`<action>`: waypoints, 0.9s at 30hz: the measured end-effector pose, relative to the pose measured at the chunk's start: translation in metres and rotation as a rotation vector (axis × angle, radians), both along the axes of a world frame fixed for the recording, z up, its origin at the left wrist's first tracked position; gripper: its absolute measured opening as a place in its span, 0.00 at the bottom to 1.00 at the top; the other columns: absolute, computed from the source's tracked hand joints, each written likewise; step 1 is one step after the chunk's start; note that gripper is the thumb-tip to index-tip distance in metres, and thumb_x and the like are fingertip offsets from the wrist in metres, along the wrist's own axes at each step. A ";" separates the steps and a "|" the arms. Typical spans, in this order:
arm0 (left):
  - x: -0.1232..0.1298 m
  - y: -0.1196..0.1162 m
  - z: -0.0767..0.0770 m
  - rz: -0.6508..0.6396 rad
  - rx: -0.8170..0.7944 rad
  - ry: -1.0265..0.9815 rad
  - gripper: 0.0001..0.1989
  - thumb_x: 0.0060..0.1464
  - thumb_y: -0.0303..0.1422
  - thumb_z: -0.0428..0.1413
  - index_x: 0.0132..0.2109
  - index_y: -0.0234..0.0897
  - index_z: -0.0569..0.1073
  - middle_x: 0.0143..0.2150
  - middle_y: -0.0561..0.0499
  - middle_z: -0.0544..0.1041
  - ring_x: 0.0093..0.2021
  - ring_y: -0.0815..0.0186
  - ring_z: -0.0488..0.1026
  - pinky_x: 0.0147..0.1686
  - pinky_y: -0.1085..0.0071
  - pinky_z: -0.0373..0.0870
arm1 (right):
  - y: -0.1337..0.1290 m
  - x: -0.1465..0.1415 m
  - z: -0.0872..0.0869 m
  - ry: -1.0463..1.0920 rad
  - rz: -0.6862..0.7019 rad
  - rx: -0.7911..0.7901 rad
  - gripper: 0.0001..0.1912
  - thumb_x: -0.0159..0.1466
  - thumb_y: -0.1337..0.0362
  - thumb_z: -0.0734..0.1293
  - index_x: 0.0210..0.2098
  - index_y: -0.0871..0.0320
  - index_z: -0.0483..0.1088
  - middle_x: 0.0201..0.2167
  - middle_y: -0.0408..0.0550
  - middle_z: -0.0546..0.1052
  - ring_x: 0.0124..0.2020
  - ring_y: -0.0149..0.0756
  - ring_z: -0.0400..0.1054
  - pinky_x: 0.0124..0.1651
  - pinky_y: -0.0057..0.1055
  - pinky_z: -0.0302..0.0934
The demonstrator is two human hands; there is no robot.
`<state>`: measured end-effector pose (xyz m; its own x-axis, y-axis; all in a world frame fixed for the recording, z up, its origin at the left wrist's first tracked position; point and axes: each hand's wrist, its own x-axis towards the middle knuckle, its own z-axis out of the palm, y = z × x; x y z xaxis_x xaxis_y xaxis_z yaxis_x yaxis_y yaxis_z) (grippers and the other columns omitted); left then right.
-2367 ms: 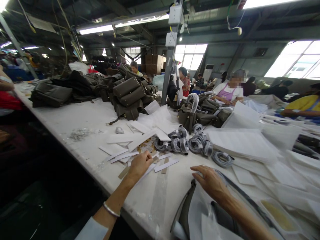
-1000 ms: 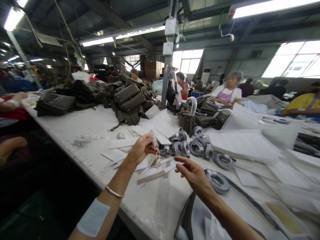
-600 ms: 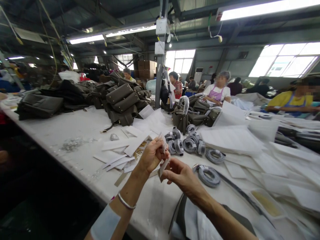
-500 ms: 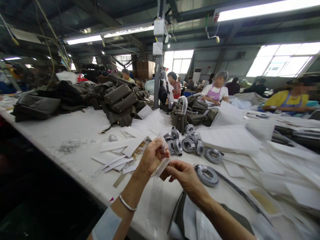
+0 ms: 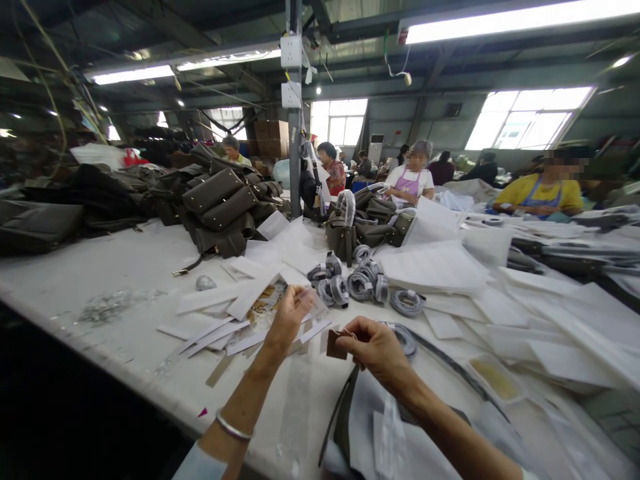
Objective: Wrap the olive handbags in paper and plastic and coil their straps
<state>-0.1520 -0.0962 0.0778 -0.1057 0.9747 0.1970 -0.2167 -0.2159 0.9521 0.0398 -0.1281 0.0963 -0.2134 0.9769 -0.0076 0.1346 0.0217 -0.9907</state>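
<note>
My left hand (image 5: 291, 312) is closed on a small clear plastic bag (image 5: 319, 308) that hangs out past its fingertips. Pinched between thumb and fingers of my right hand (image 5: 373, 343) is a small brown hang tag (image 5: 337, 345) with a thin white string. The hands are apart, both above the table. Beneath my right forearm lies a dark olive piece, perhaps a bag, partly covered with white sheeting (image 5: 367, 427). Beyond my hands lie plastic-wrapped coiled straps (image 5: 361, 285). Loose white paper strips (image 5: 255, 297) and brown scraps lie close to my left hand.
Dark olive handbags (image 5: 220, 200) are heaped at the back, before a metal post (image 5: 295, 160). White foam sheets (image 5: 435, 267) and a clear tray (image 5: 495, 378) lie to the right. Small silvery pieces (image 5: 107, 307) lie left. Co-workers (image 5: 413, 177) sit beyond the table (image 5: 165, 260).
My hands have drawn apart. The brown tag is now out in plain view in my right hand, and the clear bag stays with my left. The camera view has turned right.
</note>
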 end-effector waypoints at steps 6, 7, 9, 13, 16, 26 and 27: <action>0.021 -0.030 0.015 -0.137 0.318 0.794 0.32 0.50 0.43 0.64 0.61 0.44 0.67 0.63 0.45 0.68 0.67 0.51 0.57 0.69 0.49 0.38 | -0.001 0.011 0.001 -0.072 0.016 -0.049 0.15 0.50 0.55 0.74 0.23 0.60 0.68 0.14 0.39 0.70 0.15 0.28 0.64 0.18 0.23 0.57; 0.025 -0.033 0.017 -0.224 0.292 0.820 0.29 0.50 0.42 0.64 0.58 0.44 0.70 0.58 0.47 0.73 0.63 0.53 0.64 0.68 0.50 0.41 | 0.000 0.014 0.001 -0.044 0.040 -0.083 0.17 0.50 0.54 0.74 0.23 0.60 0.68 0.15 0.40 0.71 0.16 0.28 0.65 0.19 0.24 0.59; 0.031 -0.037 0.016 -0.339 0.204 0.783 0.20 0.53 0.41 0.62 0.52 0.43 0.75 0.47 0.49 0.79 0.51 0.57 0.73 0.63 0.55 0.56 | 0.001 0.021 0.002 0.011 0.103 -0.163 0.18 0.49 0.52 0.74 0.25 0.62 0.70 0.18 0.42 0.74 0.19 0.30 0.68 0.24 0.25 0.64; 0.036 -0.036 0.002 -0.437 0.040 0.586 0.15 0.59 0.41 0.55 0.47 0.37 0.78 0.37 0.49 0.79 0.37 0.64 0.76 0.40 0.69 0.70 | 0.001 0.043 0.001 -0.039 0.149 -0.243 0.22 0.48 0.49 0.75 0.27 0.62 0.70 0.19 0.44 0.74 0.20 0.32 0.70 0.24 0.27 0.66; 0.037 -0.035 -0.005 -0.459 -0.012 0.512 0.16 0.59 0.42 0.55 0.46 0.35 0.77 0.33 0.50 0.79 0.33 0.65 0.75 0.37 0.71 0.70 | -0.001 0.061 0.001 -0.094 0.155 -0.262 0.24 0.48 0.48 0.76 0.24 0.61 0.67 0.17 0.43 0.72 0.17 0.31 0.68 0.18 0.25 0.62; 0.054 -0.048 0.021 -0.583 0.115 0.585 0.33 0.44 0.34 0.68 0.58 0.44 0.70 0.64 0.48 0.67 0.63 0.54 0.62 0.64 0.60 0.54 | -0.019 0.077 0.028 0.025 0.300 -0.296 0.27 0.50 0.44 0.75 0.29 0.64 0.70 0.20 0.45 0.74 0.19 0.28 0.68 0.25 0.24 0.65; 0.060 -0.050 0.025 -0.646 0.116 0.532 0.37 0.42 0.33 0.69 0.61 0.45 0.67 0.62 0.48 0.69 0.62 0.55 0.64 0.62 0.61 0.57 | -0.020 0.075 0.030 0.006 0.294 -0.281 0.28 0.51 0.43 0.74 0.29 0.64 0.70 0.18 0.45 0.74 0.17 0.28 0.67 0.23 0.24 0.64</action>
<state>-0.0919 -0.1466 0.1025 0.6009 0.7820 0.1655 0.1394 -0.3065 0.9416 0.1143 -0.1485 0.1260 -0.4843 0.8343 -0.2634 0.1575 -0.2130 -0.9643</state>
